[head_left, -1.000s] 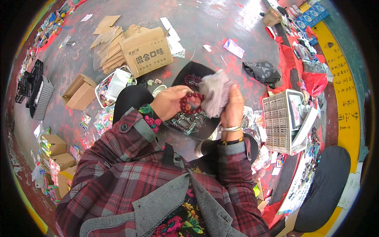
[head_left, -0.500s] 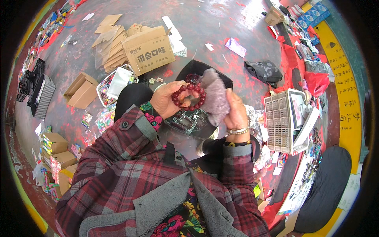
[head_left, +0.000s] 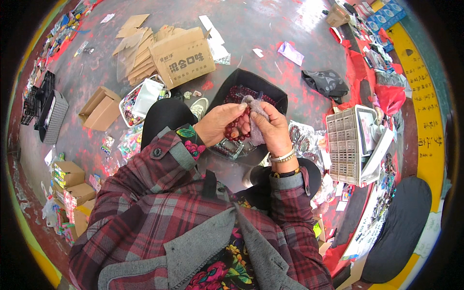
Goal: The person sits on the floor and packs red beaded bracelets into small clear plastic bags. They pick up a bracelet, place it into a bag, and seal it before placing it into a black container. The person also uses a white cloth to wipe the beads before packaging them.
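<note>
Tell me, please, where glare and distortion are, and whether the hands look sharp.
Head view: glare lies on the floor near the top edge; yellow band curves near the right rim; left hand and right hand look fairly sharp.

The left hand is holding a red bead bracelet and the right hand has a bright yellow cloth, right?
Not quite: the head view shows that the cloth is greyish purple, not yellow. The right hand does hold it, and the left hand holds the red bead bracelet.

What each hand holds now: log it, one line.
left hand: red bead bracelet | right hand: mauve cloth, beside bracelet | below: black bin, dark red beads inside
</note>
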The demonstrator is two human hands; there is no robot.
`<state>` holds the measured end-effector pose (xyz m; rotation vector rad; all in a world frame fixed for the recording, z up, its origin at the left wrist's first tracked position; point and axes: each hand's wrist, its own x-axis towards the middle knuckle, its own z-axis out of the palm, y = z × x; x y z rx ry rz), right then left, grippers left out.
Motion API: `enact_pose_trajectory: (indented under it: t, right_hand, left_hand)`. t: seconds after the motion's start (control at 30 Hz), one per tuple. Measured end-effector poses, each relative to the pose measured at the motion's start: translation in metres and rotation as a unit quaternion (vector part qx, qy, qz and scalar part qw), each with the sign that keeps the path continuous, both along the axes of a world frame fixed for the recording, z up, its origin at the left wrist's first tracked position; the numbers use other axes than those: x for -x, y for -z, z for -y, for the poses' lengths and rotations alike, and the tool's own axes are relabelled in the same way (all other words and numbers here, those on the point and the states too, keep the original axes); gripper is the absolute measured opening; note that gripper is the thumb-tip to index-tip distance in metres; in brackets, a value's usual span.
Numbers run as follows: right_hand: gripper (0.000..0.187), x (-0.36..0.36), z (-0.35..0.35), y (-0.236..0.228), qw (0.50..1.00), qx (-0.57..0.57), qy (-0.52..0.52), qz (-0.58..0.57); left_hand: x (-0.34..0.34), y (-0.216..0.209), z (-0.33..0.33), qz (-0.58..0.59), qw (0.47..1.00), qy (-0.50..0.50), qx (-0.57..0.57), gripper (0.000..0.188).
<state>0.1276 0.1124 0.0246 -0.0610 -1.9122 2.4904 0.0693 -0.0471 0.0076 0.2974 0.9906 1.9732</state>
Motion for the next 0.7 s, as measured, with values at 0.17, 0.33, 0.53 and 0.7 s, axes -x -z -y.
enact_pose_trajectory:
  t: [0.17,0.33,0.53,0.7]
  right_hand:
    - [0.016,0.003,0.004,0.011,0.988,-0.146,0.043,-0.013]
    - [0.020,0.003,0.008,0.008,0.985,-0.143,0.080,0.052]
    - [0.023,0.006,-0.003,0.018,0.990,0.031,0.088,0.103]
    - [0.025,0.004,-0.011,0.007,0.986,0.106,0.066,0.106]
  left_hand:
    - [0.000,0.004,0.001,-0.048,0.996,0.017,0.070,0.028]
    - [-0.004,0.006,-0.003,-0.135,0.982,-0.009,0.135,0.021]
    - [-0.001,0.002,-0.001,-0.093,0.990,-0.013,0.108,0.017]
    - [0.003,0.008,0.002,-0.040,0.998,-0.026,0.042,0.018]
